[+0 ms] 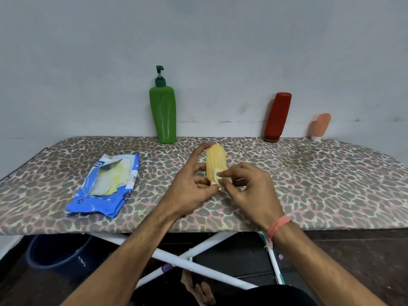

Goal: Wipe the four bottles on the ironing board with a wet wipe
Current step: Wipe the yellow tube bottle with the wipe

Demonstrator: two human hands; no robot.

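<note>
**Desk:** What step is this?

**Photographer:** Wiping in progress, by my reading. The left hand (194, 173) grips the yellow bottle (216, 164), fingers curled round its left side, forefinger reaching up to its rounded top. The right hand (247, 186) pinches a small folded wet wipe (217, 174) against the bottle's lower front, close to the white cap at the bottom. The two hands are together, almost touching, just above the ironing board (309, 184).

**Desk:** How does the bottle look?

**Photographer:** Translucent yellow-orange plastic with faint lengthwise ribs, held cap-down and roughly upright. Smooth and probably slick once wet, so the left hand's hold matters.

**Desk:** And the other three?

**Photographer:** All beyond the hands, standing against the wall. The green pump bottle (163, 111) is straight past the left hand; the red bottle (277, 117), inverted on its cap and leaning, is beyond the right hand and further right; the small peach tube (320, 127) is furthest right. Whether any has been wiped I cannot tell.

**Desk:** Next move?

**Photographer:** Likely running the wipe up the body while turning the bottle in the left hand to reach the hidden back, then setting it down and taking another. The blue wipes packet (106, 184) lies open, left of the left hand.
</note>
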